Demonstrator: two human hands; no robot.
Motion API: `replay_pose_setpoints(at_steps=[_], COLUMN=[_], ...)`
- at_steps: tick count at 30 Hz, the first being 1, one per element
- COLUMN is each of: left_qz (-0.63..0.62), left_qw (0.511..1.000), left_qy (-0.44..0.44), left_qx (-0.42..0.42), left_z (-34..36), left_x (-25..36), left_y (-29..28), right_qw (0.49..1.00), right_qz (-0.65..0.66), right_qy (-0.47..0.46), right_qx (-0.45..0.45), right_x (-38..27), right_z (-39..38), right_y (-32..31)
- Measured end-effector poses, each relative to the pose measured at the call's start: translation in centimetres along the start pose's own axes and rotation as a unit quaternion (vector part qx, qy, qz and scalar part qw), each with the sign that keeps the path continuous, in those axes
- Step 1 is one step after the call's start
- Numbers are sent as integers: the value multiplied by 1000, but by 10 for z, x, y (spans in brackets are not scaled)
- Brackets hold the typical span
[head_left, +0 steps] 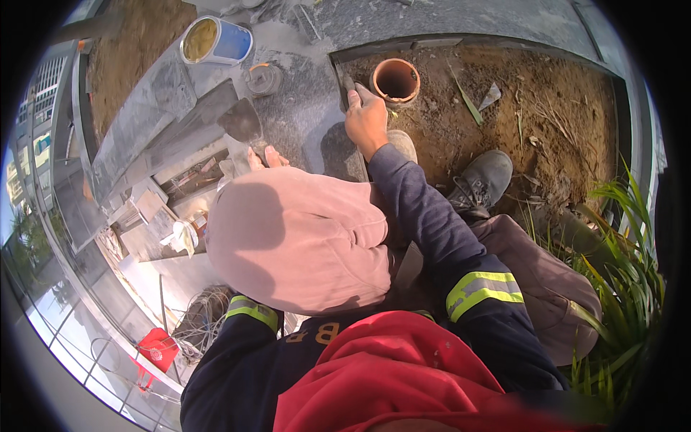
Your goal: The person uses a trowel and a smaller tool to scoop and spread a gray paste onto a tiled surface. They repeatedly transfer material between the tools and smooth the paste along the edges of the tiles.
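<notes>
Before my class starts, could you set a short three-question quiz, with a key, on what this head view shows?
1. True or false: the blue bucket is left of the clay pipe.
2. Which is nearest the right hand? A) blue bucket; B) clay pipe; C) leafy plants.
3. Fill in: the left hand is partly hidden behind the person's bent ____.

Key: 1. True. 2. B. 3. knee.

Sunlight struck the soil bed (565, 93); dusty grey paving (446, 18) bordered it, strappy green plants (632, 245) grew at its near edge, and a building (50, 79) stood well left of it.
</notes>
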State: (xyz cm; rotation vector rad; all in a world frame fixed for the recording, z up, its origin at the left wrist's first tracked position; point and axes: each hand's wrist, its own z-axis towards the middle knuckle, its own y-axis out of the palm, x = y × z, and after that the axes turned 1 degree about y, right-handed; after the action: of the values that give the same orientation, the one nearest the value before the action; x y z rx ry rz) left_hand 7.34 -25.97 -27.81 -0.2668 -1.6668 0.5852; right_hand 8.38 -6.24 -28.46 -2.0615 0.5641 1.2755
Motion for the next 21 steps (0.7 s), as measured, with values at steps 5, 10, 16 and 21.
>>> replay_pose_setpoints(at_steps=[5, 10, 16, 21], left_qz=[0, 0, -1, 3], left_qw=[1000, 1000, 1000, 999], left_qy=[5, 15, 26, 34], left_qx=[0, 0, -1, 2], left_z=[3, 2, 4, 3], left_x=[-7, -12, -11, -12], left_y=[0, 2, 3, 1], right_qw=[999, 992, 995, 997], right_qz=[-6, -57, -97, -56], right_qy=[3, 38, -10, -54], right_qx=[-38, -107, 3, 12], right_x=[7, -8, 1, -10], right_z=[9, 16, -2, 1], right_y=[-1, -21, -5, -5])
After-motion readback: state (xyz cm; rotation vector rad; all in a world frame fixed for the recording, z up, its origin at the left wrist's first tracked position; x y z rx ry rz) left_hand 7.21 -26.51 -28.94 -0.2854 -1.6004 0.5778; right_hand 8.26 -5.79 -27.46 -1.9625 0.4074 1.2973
